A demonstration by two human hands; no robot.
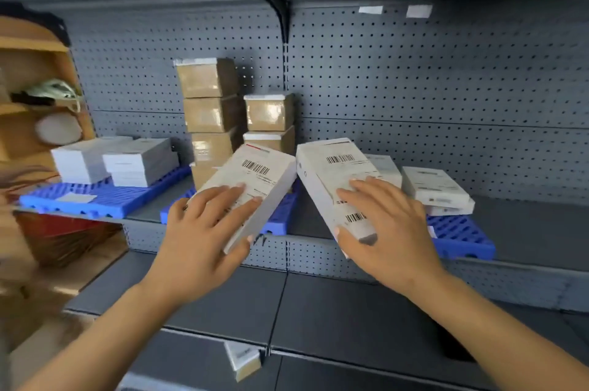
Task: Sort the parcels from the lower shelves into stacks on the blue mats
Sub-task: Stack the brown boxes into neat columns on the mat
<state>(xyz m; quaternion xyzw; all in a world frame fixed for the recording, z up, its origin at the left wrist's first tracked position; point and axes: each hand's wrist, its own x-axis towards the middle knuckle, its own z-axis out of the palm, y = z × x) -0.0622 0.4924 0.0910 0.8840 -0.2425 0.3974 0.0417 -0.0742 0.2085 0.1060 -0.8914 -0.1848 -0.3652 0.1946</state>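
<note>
Collision seems likely: left hand (204,225) clasps left parcel (255,177), right hand (385,231) clasps right parcel (328,177), tilted corners nearly touching.

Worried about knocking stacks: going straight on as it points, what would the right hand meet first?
Probably the short brown stack, with the parcel in the right hand leading; the other parcel, in the left hand, sits close to that line, depth unclear.

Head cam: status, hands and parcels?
Left hand grips left parcel, right hand grips right parcel, both white, labelled, tilted. Neither on a blue mat yet. Brown box stacks behind left parcel.
</note>
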